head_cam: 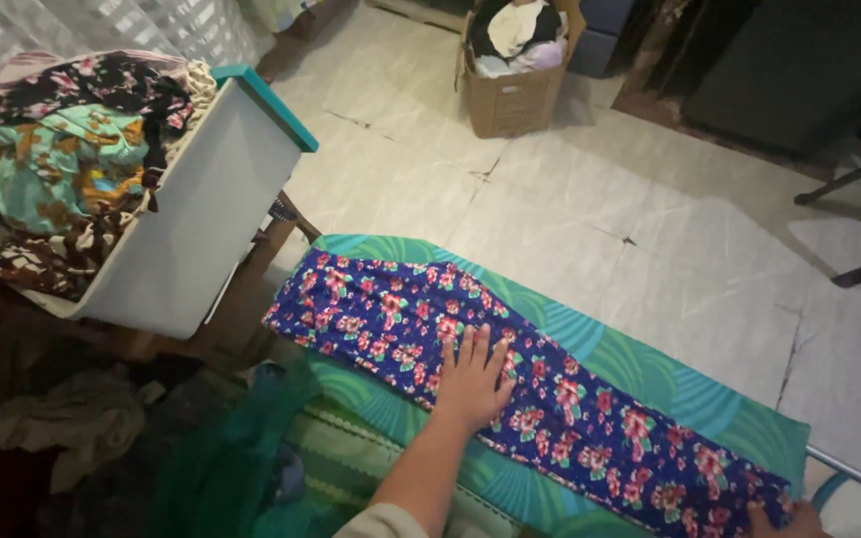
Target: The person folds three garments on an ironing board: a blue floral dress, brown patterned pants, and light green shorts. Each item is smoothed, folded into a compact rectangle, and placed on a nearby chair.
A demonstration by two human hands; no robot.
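At far left a white laundry tub with a teal rim (pixel 251 100) brims with crumpled clothes. Beside it the blue floral garment (pixel 550 399) lies folded long across the green-covered ironing board (pixel 690 399). The left hand (pixel 470 379) presses flat on its middle, fingers spread and gripping nothing, and the right hand (pixel 789 520) pinches its far right end. It looks thin, soft and limp, likely best taken by its ends.

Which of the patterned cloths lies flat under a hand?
The dark blue cloth with red flowers, spread on the green board cover under the left hand; the others sit bunched in the white basket.
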